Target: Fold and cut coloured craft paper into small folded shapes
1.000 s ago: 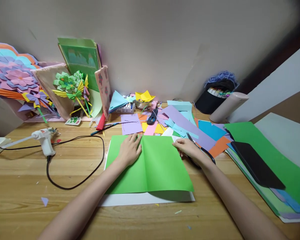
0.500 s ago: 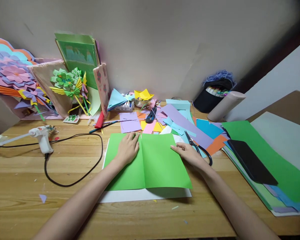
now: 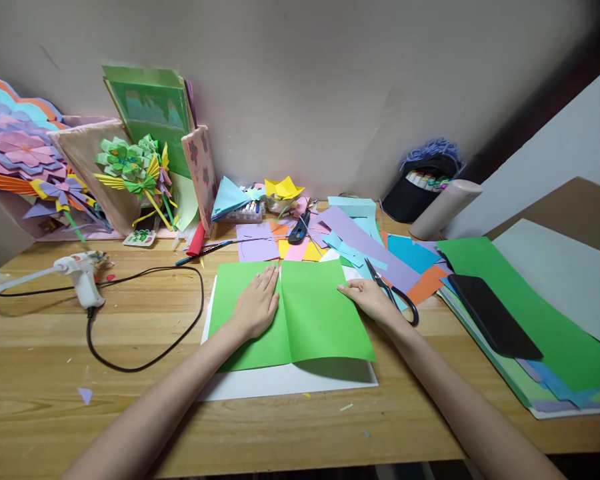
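A sheet of green paper (image 3: 320, 313), creased down its middle, lies on a white sheet (image 3: 285, 383) that shows along the front and left. My left hand (image 3: 257, 303) rests flat on the green sheet's left half, fingers stretched out beside the crease. At the right edge, my right hand (image 3: 367, 299) pinches the green paper between thumb and fingers, and that half is lifted a little off the white sheet. Black-handled scissors (image 3: 393, 291) lie just beyond my right hand, partly hidden by it.
A glue gun (image 3: 83, 277) and its looped black cord are on the left. Coloured paper scraps (image 3: 375, 247) and a utility knife (image 3: 299, 228) lie behind the sheet. On the right, a black phone (image 3: 495, 317) rests on a paper stack (image 3: 555, 320). Paper flowers (image 3: 125, 160) stand at back left.
The green paper has shifted slightly away from me over the white sheet, baring more of it in front. My left fingers have straightened and flattened. The view has moved slightly.
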Tool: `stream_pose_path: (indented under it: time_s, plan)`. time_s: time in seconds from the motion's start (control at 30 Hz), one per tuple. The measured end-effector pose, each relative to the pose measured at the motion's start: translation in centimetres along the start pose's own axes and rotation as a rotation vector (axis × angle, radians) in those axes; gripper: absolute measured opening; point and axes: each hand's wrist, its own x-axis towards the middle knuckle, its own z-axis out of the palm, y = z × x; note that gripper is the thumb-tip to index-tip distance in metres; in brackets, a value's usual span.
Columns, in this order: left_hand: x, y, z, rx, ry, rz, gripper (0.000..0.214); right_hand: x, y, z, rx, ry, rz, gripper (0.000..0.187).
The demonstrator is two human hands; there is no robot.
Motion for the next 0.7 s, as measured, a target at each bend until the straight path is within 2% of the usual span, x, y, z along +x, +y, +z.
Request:
stream_pose_path:
  time_s: [0.07, 0.23, 0.37, 0.57, 0.7]
  plan:
    - [0.0, 0.0, 0.0, -0.003, 0.004, 0.004, 0.053, -0.6, -0.1, 0.0, 0.011, -0.015, -0.005, 0.03]
    - [-0.1, 0.2, -0.1, -0.007, 0.001, 0.002, 0.054, -1.8, -0.1, 0.1, 0.166, -0.145, 0.028, 0.027]
    - [-0.1, 0.2, -0.2, -0.008, -0.009, -0.002, 0.054, -2.6, 0.4, 0.1, 0.167, -0.113, 0.04, 0.027]
    - [-0.1, 0.2, -0.2, -0.008, 0.002, 0.007, 0.054, -4.1, 1.1, 0.1, 0.262, -0.225, 0.027, 0.036]
    - [0.0, 0.0, 0.1, -0.008, 0.005, 0.01, 0.053, -5.1, 1.4, 0.0, 0.247, -0.181, 0.038, 0.038]
